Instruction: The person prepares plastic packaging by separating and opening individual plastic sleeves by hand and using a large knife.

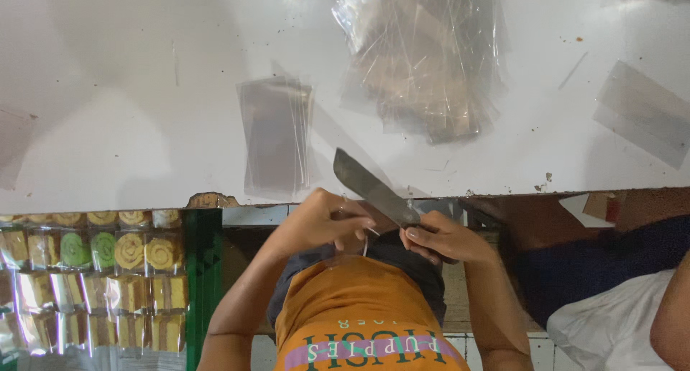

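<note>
Two hands, right hand (447,238) gripping knife (370,188), left hand (320,224) alongside.

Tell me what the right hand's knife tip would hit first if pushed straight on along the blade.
Judging roughly, the knife in the right hand points up-left, toward the stack of clear plastic sleeves on the white table; depth is unclear.

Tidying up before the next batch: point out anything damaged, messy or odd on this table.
The white table has a chipped front edge, brown and ragged beside the green crate. Crumbs dot the right side. The big clear bag pile lies crumpled, unlike the neat stack of small bags. The right hand holds a knife whose blade juts over the table.
</note>
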